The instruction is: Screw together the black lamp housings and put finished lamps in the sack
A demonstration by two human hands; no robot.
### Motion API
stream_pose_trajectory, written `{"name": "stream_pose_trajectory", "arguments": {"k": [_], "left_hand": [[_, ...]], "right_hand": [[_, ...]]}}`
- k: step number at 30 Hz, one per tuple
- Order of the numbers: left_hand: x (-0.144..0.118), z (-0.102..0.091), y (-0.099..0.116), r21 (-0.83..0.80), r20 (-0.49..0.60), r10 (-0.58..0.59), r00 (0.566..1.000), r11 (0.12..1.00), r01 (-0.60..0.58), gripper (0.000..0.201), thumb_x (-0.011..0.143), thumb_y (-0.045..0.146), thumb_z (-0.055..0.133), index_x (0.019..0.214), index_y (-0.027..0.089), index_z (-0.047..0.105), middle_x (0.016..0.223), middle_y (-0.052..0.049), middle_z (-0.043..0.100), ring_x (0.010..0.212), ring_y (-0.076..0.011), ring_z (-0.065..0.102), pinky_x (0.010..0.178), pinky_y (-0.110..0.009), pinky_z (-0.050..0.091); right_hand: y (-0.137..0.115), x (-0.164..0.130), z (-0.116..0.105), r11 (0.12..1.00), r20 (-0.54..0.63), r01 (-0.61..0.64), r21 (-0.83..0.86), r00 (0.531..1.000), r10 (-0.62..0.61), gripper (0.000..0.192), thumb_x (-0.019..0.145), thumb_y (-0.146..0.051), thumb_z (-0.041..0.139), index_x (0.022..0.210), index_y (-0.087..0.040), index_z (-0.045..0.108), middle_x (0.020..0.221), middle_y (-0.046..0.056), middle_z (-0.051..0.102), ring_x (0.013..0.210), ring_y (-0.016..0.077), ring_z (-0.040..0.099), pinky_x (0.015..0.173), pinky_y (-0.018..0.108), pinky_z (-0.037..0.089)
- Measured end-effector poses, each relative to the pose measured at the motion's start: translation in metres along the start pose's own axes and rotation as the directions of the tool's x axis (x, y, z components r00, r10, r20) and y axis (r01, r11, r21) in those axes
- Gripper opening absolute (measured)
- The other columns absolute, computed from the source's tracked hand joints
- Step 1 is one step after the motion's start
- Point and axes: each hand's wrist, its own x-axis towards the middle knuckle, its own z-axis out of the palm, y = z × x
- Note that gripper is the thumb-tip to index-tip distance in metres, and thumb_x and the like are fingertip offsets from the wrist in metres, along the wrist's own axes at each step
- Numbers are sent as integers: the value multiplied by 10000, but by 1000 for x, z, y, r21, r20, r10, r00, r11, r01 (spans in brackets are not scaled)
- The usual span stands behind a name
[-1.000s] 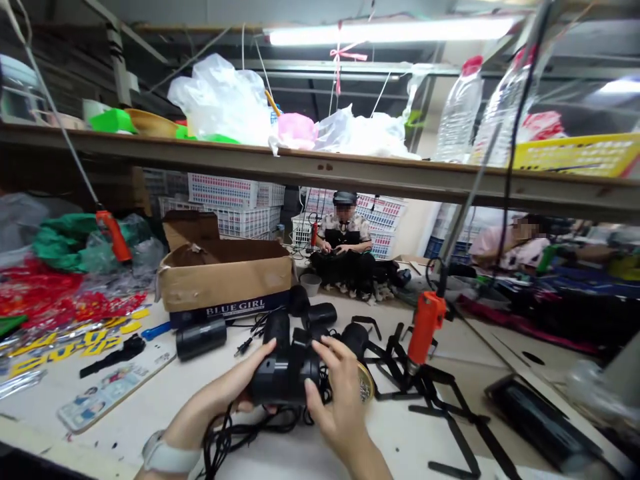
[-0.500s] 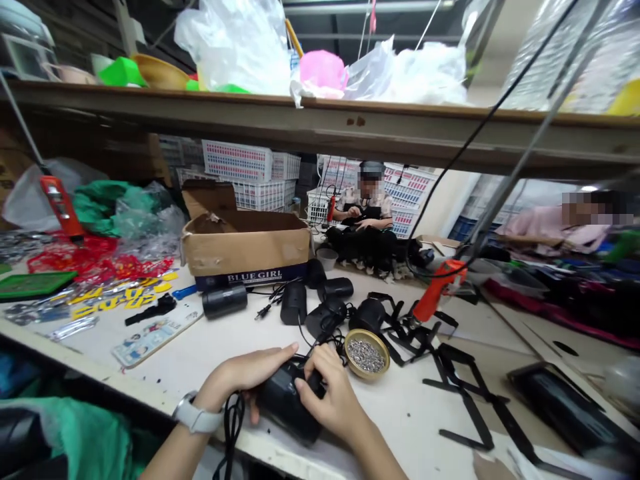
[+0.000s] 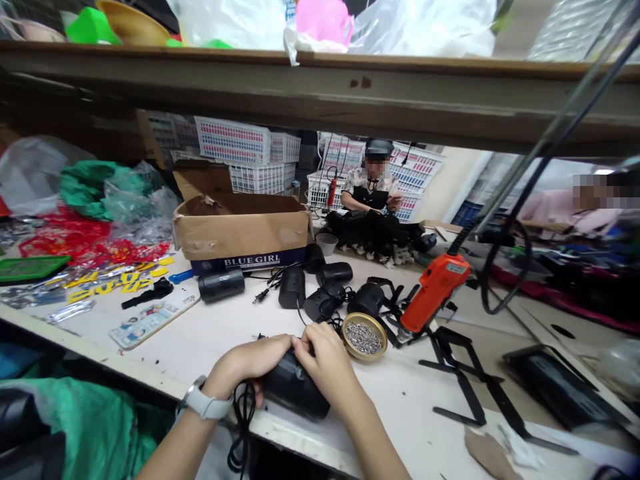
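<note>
A black cylindrical housing (image 3: 295, 390) lies on its side near the table's front edge. My left hand (image 3: 265, 363) is wrapped over its left end, thumb on top. My right hand (image 3: 325, 353) rests on its upper far side, thumb and fingers pinched together close to my left thumb; what sits between those fingertips is hidden. From under my left wrist a looped black power cord (image 3: 243, 420) hangs past the edge. Just beyond my right hand stands a gold bowl (image 3: 346, 327) of small metal screws (image 3: 364, 339). Similar black cylinders (image 3: 293, 288) with cords lie behind.
An orange electric screwdriver (image 3: 435, 293) hangs at the right over black metal brackets (image 3: 465, 387). At the back stands a cardboard box (image 3: 240, 233). A patterned phone (image 3: 153, 321) lies left. A shelf (image 3: 320, 87) crosses overhead. Two people sit at work beyond.
My right hand's thumb and fingers have drawn in beside my left thumb on the housing. The view has shifted, and the orange screwdriver appears larger and more upright.
</note>
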Motion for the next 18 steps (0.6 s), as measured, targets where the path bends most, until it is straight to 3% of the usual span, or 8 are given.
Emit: {"name": "stream_pose_trajectory", "arguments": {"k": [3,6,9,11,14,18], "left_hand": [[1,-1,-1,-21,40,-40,998,999,40,416,936,476,372,1113,215,643,702,-27,693,363,-239,623,409,-313,455],[3,0,-6,-23,32,-82,996,996,82,509,959,571,332,1085,173,623,620,-36,671,379,-256,633,414,-311,451],[1,4,-7,-4,-7,-106,994,994,106,596,973,616,237,1025,157,613,566,-55,661,415,-286,661,431,-322,464],[-6,8,-6,28,-53,-81,995,996,83,589,976,611,216,1032,185,619,681,-71,718,439,-277,677,448,-329,476],[-23,15,-5,147,-162,-19,987,988,43,567,967,619,255,980,229,667,756,-73,744,550,-289,711,602,-367,524],[-41,25,-10,328,-297,40,954,943,63,600,930,685,297,1033,235,680,820,-144,752,954,-447,706,844,-496,476]], "right_hand": [[-2,0,3,1000,-41,13,6,999,-12,250,975,-254,569,756,-225,453,766,7,529,776,225,482,707,324,330],[-3,-3,1,998,-133,25,58,991,-17,195,1022,-282,512,836,-224,516,854,20,573,826,217,539,741,315,394],[-3,-7,-5,996,-276,20,86,961,5,242,1075,-316,427,879,-218,527,878,34,577,848,207,564,772,313,436],[-1,-9,-9,998,-377,-5,67,926,30,276,1088,-339,393,877,-216,522,870,41,570,852,213,559,785,326,440],[9,-10,-18,995,-495,-104,0,864,91,315,1087,-383,350,871,-215,507,864,56,567,863,232,546,808,356,436],[33,-8,-32,932,-471,-332,-146,852,230,216,997,-339,472,876,-198,580,907,93,612,923,288,539,859,409,408]]}}
